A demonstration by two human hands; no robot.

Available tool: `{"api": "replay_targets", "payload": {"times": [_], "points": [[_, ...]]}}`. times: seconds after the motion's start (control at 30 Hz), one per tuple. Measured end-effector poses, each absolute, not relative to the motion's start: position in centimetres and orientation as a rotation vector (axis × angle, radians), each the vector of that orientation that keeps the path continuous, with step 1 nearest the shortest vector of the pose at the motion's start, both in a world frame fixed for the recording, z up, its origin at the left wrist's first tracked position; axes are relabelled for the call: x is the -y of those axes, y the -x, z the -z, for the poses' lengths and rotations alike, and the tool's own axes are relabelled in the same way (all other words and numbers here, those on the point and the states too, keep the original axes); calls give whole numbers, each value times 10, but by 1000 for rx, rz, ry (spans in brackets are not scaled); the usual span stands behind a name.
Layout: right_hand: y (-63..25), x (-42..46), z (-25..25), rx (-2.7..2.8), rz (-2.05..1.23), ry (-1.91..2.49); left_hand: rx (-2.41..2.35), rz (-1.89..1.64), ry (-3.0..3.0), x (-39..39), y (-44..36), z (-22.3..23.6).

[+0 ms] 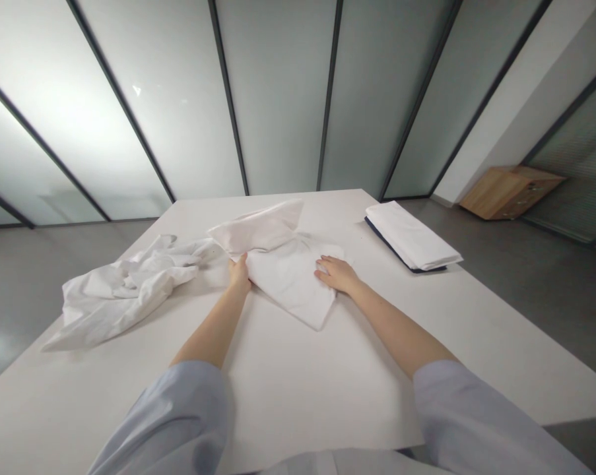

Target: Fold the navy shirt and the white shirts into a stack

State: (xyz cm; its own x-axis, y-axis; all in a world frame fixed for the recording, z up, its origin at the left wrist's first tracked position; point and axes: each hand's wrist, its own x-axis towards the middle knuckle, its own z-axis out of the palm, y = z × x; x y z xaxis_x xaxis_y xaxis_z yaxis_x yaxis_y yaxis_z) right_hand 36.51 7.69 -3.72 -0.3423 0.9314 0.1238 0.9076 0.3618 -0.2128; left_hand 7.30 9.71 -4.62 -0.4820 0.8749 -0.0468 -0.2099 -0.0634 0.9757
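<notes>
A white garment [282, 264] lies partly folded in the middle of the white table [298, 389]. My left hand [239, 273] grips its left edge, fingers closed on the cloth, with a fold of fabric raised just beyond it. My right hand [335, 272] rests flat on the garment's right side, fingers stretched out and pressing it down. Both forearms are bare below light blue sleeves.
A crumpled heap of white cloth [122, 290] lies at the table's left. A neat stack of folded white fabric over a dark layer [410, 237] sits at the far right. A wooden cabinet [510, 191] stands on the grey floor at the right. Frosted glass panels stand behind.
</notes>
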Motion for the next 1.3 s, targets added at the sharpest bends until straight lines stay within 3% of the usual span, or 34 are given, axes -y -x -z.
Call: {"api": "replay_targets", "payload": {"times": [0.13, 0.27, 0.4, 0.8, 0.9, 1.07, 1.2, 1.3], "points": [[-369, -75, 17, 2281, -34, 1954, -1866, -1621, -1433, -85, -79, 44], [-378, -73, 3, 2116, 19, 2160, -1954, -919, -2087, -72, -85, 44], [-387, -73, 6, 1992, 29, 2197, -1886, -395, -2317, -66, -90, 43], [-400, -85, 22, 1823, 245, 2014, -1921, -316, -2362, -66, -89, 43], [-379, -80, 20, 1868, 53, 1803, -1928, -422, -2347, -67, -91, 45], [-326, -53, 16, 2188, -676, 1266, -1721, -699, -2535, -61, -104, 35], [-309, -34, 6, 2277, -1146, 895, -1456, -516, -2709, -55, -111, 26], [-320, -42, 2, 2035, -1187, 932, -1387, -372, -2678, -57, -112, 27]]}}
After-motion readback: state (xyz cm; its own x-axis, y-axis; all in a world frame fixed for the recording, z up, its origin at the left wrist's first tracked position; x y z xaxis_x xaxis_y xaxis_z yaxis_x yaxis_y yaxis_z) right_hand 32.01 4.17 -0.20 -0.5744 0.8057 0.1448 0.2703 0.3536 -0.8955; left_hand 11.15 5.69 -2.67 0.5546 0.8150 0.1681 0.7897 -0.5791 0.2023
